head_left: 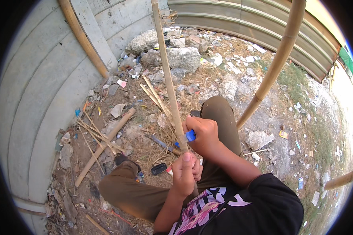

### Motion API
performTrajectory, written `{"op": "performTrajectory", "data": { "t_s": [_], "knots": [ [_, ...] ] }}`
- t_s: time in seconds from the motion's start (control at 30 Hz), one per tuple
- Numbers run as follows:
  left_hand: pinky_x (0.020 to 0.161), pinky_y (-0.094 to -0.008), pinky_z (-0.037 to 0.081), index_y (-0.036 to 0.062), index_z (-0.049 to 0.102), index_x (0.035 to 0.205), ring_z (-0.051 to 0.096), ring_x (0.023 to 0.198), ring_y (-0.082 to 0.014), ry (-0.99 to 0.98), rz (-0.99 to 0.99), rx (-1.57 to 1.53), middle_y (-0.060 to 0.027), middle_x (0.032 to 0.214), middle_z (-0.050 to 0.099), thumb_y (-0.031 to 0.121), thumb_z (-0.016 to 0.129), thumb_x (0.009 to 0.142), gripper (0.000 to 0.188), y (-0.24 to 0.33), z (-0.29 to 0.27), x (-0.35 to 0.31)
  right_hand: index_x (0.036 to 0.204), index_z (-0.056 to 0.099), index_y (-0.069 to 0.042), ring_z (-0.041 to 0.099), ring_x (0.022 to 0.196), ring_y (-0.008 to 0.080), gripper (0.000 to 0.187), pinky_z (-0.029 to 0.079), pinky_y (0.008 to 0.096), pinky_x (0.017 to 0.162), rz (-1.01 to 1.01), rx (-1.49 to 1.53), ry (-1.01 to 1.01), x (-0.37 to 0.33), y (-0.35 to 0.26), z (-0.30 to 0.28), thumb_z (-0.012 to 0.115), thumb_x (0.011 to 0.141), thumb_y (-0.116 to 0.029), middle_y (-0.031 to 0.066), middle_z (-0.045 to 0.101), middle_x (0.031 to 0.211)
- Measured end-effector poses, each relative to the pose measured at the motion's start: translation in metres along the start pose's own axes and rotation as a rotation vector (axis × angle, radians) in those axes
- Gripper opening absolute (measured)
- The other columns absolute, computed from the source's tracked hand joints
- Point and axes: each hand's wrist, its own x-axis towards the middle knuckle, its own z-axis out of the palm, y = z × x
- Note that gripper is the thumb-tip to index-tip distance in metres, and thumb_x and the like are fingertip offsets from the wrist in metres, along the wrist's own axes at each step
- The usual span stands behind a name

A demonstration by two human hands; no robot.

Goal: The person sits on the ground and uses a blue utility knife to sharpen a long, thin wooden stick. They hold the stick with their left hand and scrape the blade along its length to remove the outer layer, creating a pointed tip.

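A long bamboo strip [166, 66] stands tilted in front of me, its lower end near my lap. My left hand [184, 172] is closed round its lower part, thumb up along it. Just above, my right hand [203, 135] is closed on a blue tool that looks like a utility knife [190, 136]. Its pale flat part lies across the strip, though my fingers hide most of the handle. Beyond my hands, several split bamboo strips [155, 94] lie in a bundle on the ground.
A thick bamboo pole [272, 70] slants up at the right. More thin strips [96, 133] lie over a bamboo length [106, 147] at the left. Rocks [183, 58] and litter are heaped by the grey wall [47, 90]. A small black object [159, 169] lies between my legs.
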Motion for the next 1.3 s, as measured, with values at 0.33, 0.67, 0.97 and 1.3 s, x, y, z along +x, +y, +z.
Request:
{"op": "performTrajectory", "data": {
  "t_s": [0.33,0.67,0.97,1.3],
  "knots": [
    [0.039,-0.0238,0.021,0.0110,0.036,0.084,0.024,0.045,-0.0051,0.103,0.061,0.071,0.0027,0.058,0.028,0.043,0.033,0.110,0.041,-0.002,-0.006,0.001,0.068,0.055,-0.012,0.058,0.047,0.0256,0.022,0.043,0.0379,0.043,-0.132,0.039,-0.119,-0.020,0.006,0.008,0.064,0.087,-0.007,0.0057,0.053,0.055],
    [0.041,-0.0238,0.021,0.0109,0.037,0.084,0.023,0.045,-0.0054,0.050,-0.017,0.085,0.0024,0.059,0.028,0.043,0.033,0.110,0.041,0.000,0.005,0.004,0.072,0.059,-0.012,0.062,0.054,0.0292,0.011,0.045,0.0381,0.047,-0.030,-0.029,-0.153,0.025,0.012,-0.013,0.070,0.072,-0.011,0.0066,0.061,0.063],
    [0.039,-0.0238,0.023,0.0102,0.037,0.083,0.027,0.044,-0.0054,0.096,0.040,0.147,0.0028,0.060,0.031,0.041,0.033,0.110,0.041,-0.004,0.002,0.011,0.069,0.056,-0.012,0.061,0.053,0.0282,0.013,0.045,0.0379,0.048,-0.031,-0.018,-0.254,-0.004,0.020,-0.003,0.069,0.074,-0.011,0.0065,0.058,0.061],
    [0.039,-0.0233,0.025,0.0102,0.038,0.082,0.030,0.045,-0.0044,0.131,0.046,0.156,0.0039,0.060,0.033,0.040,0.034,0.110,0.041,-0.012,-0.001,0.013,0.067,0.055,-0.009,0.060,0.054,0.0308,0.015,0.044,0.0387,0.050,0.125,-0.108,-0.173,0.029,0.019,0.011,0.066,0.078,-0.007,0.0093,0.058,0.060]
  ]
}}
